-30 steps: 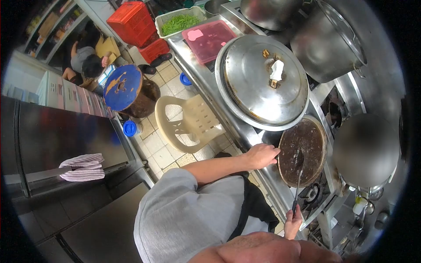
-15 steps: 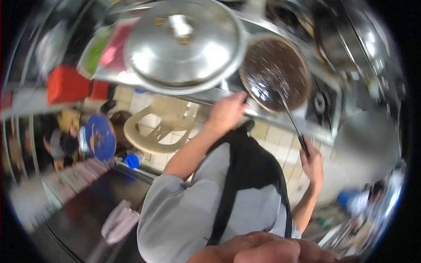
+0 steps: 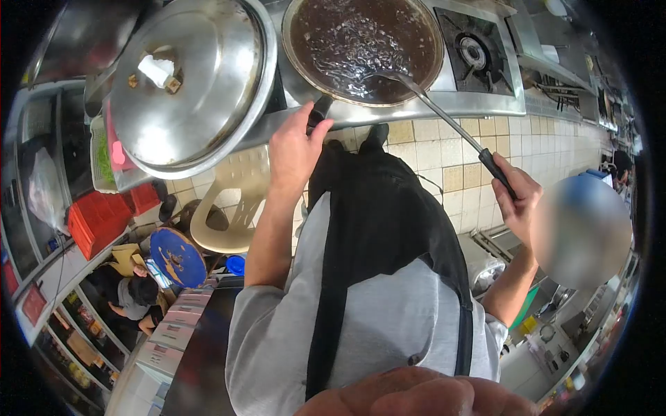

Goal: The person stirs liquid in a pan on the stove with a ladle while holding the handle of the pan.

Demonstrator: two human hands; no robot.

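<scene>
A wide round pan point(image 3: 442, 52) of dark brown liquid stands on the stove at the top. My left hand point(image 3: 295, 149) is closed around the pan's short black handle point(image 3: 320, 109), close to the stove's front edge. In my right hand point(image 3: 517, 197) is the black grip of a long metal ladle point(image 3: 447, 119). The ladle slants down to the left, and its head is partly sunk in the liquid near the pan's front rim. Small bright glints, perhaps bubbles or bits, cover the liquid's surface.
Left of the pan is a large pot with a domed metal lid point(image 3: 191, 90). A gas burner point(image 3: 475, 52) lies to the right. Below the counter are a beige plastic chair point(image 3: 225, 239), a blue round stool top point(image 3: 178, 258) and a red crate point(image 3: 97, 218). Another person point(image 3: 135, 295) is at lower left.
My view has shifted, so the pan and lidded pot appear higher and further left. The ladle's head now shows near the pan's front rim. Both hands keep their holds.
</scene>
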